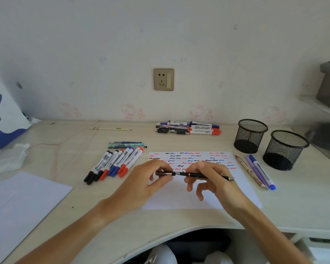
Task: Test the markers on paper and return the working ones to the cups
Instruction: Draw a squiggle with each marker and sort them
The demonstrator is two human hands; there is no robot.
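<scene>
Above the paper (179,197), left hand (151,180) pinches the black cap (165,173), right hand (213,178) grips the pen (198,175)

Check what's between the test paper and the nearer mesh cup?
Head view: three pens lie side by side on the desk between the paper and the nearer cup, the outermost blue-capped. They touch neither.

No text could be read. Printed labels were seen on the marker barrels in the row (114,164) left of the paper (179,197) and in the far pile (194,127), but the lettering was too small and blurred to be made out. On the paper only red, blue and black squiggles were drawn, no words or numbers.
</scene>
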